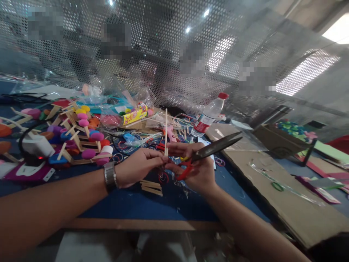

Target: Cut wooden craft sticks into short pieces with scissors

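Blue tabletop (191, 211) underlies fingers (156, 155) pinching a wooden stick (166, 125).

Stretches both bare forearms (65, 198) forward and inward, pinching with the left hand (133, 166) just beside the partly curled right hand (202, 174).

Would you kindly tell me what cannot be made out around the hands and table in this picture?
Wooden stick, lower end: head view, hidden by the fingers of the left hand and right hand.
Red-handled scissors, part of the handles: head view, covered by the right hand.
Bottle, small print on its label: head view, too small and blurred.
Upper orange piece at far left: head view, cut off by the left edge.
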Tool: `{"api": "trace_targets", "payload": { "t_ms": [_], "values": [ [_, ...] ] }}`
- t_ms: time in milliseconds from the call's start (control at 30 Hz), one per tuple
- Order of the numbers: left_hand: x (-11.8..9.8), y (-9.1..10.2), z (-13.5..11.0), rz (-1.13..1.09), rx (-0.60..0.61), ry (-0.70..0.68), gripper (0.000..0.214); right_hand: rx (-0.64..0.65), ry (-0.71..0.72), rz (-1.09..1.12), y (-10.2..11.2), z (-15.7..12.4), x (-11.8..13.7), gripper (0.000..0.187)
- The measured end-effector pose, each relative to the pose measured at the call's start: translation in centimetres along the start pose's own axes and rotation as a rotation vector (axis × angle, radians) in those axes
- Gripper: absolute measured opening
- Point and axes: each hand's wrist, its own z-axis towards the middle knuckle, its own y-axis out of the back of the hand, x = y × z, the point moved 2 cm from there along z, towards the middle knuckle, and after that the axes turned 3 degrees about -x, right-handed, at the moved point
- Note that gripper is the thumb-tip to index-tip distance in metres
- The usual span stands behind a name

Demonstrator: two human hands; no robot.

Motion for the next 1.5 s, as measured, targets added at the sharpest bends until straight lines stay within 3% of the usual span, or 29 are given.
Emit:
{"api": "trace_targets", "payload": {
  "t_ms": [533,800,967,1233,1500],
  "values": [
    [-0.1,0.2,0.0,0.144,0.024,0.014,0.026,0.010,0.036,-0.027,0.0,-0.6,-0.5,0.040],
    [-0.5,0.0,0.0,0.225,0.047,-0.059,0.027,-0.089,-0.204,0.081,0.0,0.3,0.1,0.047],
    [-0.6,0.0,-0.2,0.345,0.112,-0.085,0.027,-0.007,-0.353,0.112,0.4,0.9,-0.1,0.052],
    [-0.5,0.1,-0.1,0.437,0.173,-0.126,0.025,0.050,-0.396,0.091,0.1,0.8,-0.1,0.052],
    [-0.3,0.0,-0.2,0.503,0.150,-0.075,0.027,0.059,-0.386,0.113,0.1,0.7,-0.3,0.049]
  ]
}}
